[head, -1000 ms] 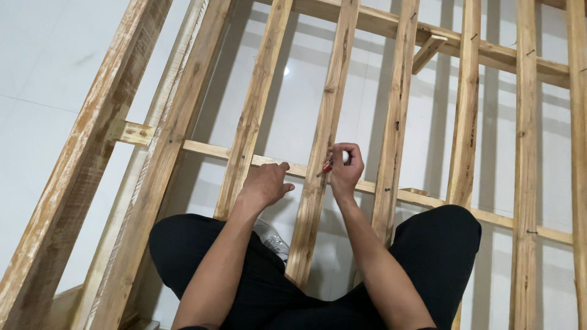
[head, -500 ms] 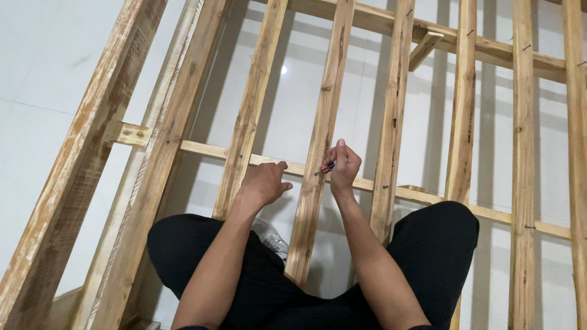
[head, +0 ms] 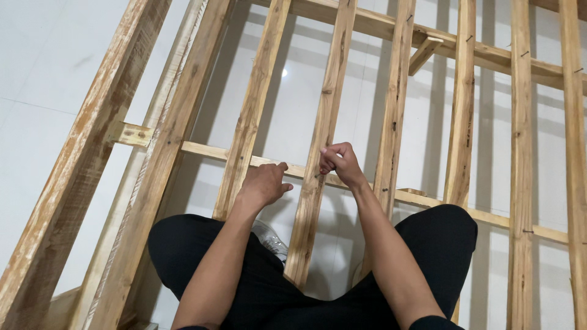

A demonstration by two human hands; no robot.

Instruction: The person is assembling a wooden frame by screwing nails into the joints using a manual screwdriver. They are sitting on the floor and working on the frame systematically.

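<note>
My left hand [head: 263, 183] rests palm down on the thin cross batten [head: 208, 151] of a bare wooden slat frame, fingers loosely curled and holding nothing. My right hand [head: 340, 162] is a closed fist pressed against the upright slat [head: 324, 110] where it crosses that batten. The thin dark stick it gripped in the earlier frames is almost hidden inside the fist. Both forearms reach forward between my knees in black trousers [head: 202, 250].
Several parallel slats [head: 461, 122] run away from me, nailed to a far cross rail [head: 379, 24]. Two thick worn beams [head: 92, 153] slope along the left. White tiled floor [head: 36, 73] lies under the frame. A grey shoe [head: 269, 238] shows below the slats.
My right hand has dropped slightly and closed tighter over the slat, so the thin dark stick that poked out before is now barely visible. My left hand has stayed put.
</note>
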